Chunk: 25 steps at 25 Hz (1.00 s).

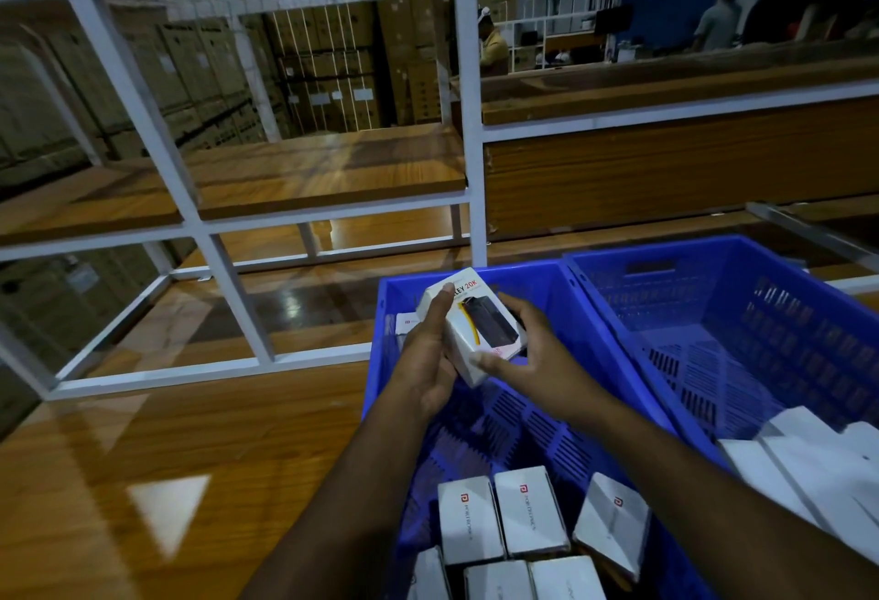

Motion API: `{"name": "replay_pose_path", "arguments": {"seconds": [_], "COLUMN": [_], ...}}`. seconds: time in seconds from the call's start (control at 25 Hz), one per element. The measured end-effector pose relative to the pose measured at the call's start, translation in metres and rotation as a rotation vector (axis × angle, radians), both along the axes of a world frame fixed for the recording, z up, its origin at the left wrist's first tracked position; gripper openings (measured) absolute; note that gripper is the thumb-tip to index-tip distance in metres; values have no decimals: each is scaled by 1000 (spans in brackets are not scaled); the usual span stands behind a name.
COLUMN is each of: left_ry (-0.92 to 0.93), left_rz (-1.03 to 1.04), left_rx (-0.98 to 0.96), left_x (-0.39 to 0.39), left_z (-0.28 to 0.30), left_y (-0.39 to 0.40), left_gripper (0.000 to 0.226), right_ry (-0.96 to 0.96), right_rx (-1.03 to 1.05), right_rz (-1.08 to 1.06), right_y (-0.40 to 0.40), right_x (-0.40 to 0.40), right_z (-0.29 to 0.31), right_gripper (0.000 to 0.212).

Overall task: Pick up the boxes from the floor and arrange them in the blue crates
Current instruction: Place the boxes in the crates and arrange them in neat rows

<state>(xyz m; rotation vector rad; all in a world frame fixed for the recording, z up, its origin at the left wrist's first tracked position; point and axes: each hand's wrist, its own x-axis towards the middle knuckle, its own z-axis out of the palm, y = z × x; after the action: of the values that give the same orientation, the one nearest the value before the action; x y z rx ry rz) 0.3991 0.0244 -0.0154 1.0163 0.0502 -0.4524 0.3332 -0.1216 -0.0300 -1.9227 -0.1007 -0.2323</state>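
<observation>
- Blue left crate [561, 295] already has white boxes [528, 516] packed in rows at its near end; its far end is mostly bare, so you are partway.
- Right crate [770, 314] holds a few boxes near its near corner.
- Your left hand [425, 361] and right hand [532, 352] both grip one box [475, 328] above the left crate's far end, fingers curled round its sides.

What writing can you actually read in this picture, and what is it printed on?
"20K", after a partly hidden word ending "LEY": on the held box, gripped by the left hand and right hand.
Red logo with small lettering, too blurred to read: on the boxes in the blue crate.
</observation>
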Motion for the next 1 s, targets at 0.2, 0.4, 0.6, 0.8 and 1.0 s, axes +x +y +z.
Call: {"name": "replay_pose_path", "arguments": {"seconds": [0.2,0.4,0.6,0.8,1.0], "left_ry": [-190,-254,-231,-260,-252], "left_rz": [-107,8,47,69,-184], "left_rx": [67,145,129,197,228], "left_x": [-1,-4,-6,-8,-12], "left_z": [4,10,12,12,13], "left_y": [0,1,1,-1,-3], "left_gripper": [73,48,54,41,32], "right_ry": [99,274,319,248,157], "right_rx": [213,860,967,839,168], "right_rz": [-25,72,121,3,-365], "right_y": [-1,-8,-8,-8,-15], "right_x": [5,2,0,5,14], "right_z": [2,18,18,17,2], "right_gripper": [76,46,48,43,84]}}
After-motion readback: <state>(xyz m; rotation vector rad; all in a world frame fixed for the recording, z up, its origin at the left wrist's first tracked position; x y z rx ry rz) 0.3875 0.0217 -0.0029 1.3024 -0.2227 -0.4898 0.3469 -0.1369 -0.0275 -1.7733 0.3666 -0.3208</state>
